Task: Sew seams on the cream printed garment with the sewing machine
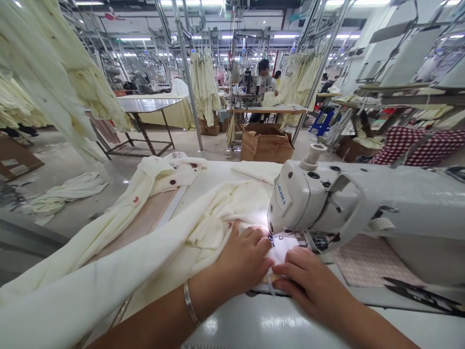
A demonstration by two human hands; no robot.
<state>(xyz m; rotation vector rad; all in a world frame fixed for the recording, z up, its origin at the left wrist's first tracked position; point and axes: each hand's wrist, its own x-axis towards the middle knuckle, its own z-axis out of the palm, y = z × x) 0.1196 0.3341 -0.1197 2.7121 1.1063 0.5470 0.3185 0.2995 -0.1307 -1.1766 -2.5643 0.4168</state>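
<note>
Both hands, left hand (244, 259) and right hand (308, 281), press cream fabric (203, 228) flat, fingers together, under the sewing machine (327, 203).

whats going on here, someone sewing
Yes. A person sits at a white industrial sewing machine, both hands flat on cream fabric by the lit needle area. The left hand presses the bunched cloth; the right hand rests just before the presser foot. Black scissors lie to the right. Another person works at a table further back.
</note>
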